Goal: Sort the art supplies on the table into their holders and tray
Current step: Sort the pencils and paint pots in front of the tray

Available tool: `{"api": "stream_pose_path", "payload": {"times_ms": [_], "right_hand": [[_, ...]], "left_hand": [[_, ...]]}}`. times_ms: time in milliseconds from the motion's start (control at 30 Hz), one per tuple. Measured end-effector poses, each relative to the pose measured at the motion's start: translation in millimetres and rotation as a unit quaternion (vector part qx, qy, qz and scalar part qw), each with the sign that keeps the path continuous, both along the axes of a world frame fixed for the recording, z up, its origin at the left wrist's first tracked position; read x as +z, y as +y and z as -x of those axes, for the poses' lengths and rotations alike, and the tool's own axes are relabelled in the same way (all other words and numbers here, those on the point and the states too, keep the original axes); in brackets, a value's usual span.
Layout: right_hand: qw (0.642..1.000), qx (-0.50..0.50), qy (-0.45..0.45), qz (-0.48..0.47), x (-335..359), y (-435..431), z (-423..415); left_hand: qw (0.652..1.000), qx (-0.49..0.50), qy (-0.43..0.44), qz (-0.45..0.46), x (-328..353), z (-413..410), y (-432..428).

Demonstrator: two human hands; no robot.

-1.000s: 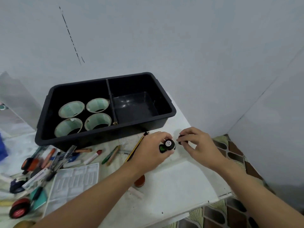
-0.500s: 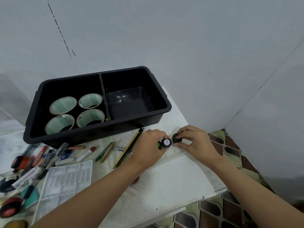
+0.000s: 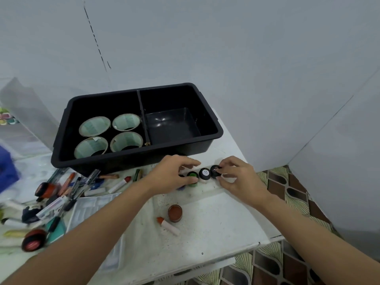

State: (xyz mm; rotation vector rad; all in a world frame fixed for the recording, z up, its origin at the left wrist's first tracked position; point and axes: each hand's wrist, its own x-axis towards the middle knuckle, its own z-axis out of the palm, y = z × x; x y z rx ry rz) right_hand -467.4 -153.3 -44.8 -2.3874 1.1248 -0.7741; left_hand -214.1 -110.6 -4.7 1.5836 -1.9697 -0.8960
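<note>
Fingers (image 3: 191, 163) clamped: left hand (image 3: 170, 176) on green pot (image 3: 192, 174), right hand (image 3: 238, 178) on black pot (image 3: 214, 170), beside tray (image 3: 131, 161) wall.

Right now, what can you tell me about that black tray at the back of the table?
The black tray looks like glossy plastic, rectangular with rounded corners. A divider splits it: the left compartment holds four upright round holders with pale green insides, the right shows only its shiny floor. It sits level on the white table, by the wall.
</note>
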Motion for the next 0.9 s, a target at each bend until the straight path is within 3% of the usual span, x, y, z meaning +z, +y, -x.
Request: {"api": "stream_pose_path", "payload": {"times_ms": [133, 233, 300, 433, 667, 800, 900], "right_hand": [[0.999, -0.033, 0.018, -0.035, 19.1, 0.5, -9.3], [0.999, -0.033, -0.01, -0.009, 36.1, 14.3, -25.0], [0.999, 0.035, -0.018, -0.018, 47.4, 30.2, -41.2], [0.97, 0.22, 0.105, -0.024, 45.8, 57.3, -73.1], [0.952, 0.258, 0.161, 0.032, 31.1, 69.5, -85.9], [0.968, 0.223, 0.112, -0.021, 38.3, 69.0, -84.1], [0.982, 0.119, -0.059, -0.136, 46.0, 59.3, -73.6]], "left_hand": [[0.996, 0.065, -0.001, 0.059, 12.8, -39.6, 27.3], [0.993, 0.092, -0.014, 0.072, 9.0, -60.7, 49.0], [0.993, 0.096, -0.02, 0.063, 0.8, -66.4, 58.4], [0.993, 0.077, -0.038, 0.081, -11.4, -61.9, 60.2], [0.992, 0.076, -0.058, 0.088, -26.5, -54.4, 62.1], [0.993, 0.079, -0.04, 0.078, -29.5, -51.3, 63.2], [0.992, 0.068, -0.046, 0.092, -29.6, -49.0, 57.9]]}}
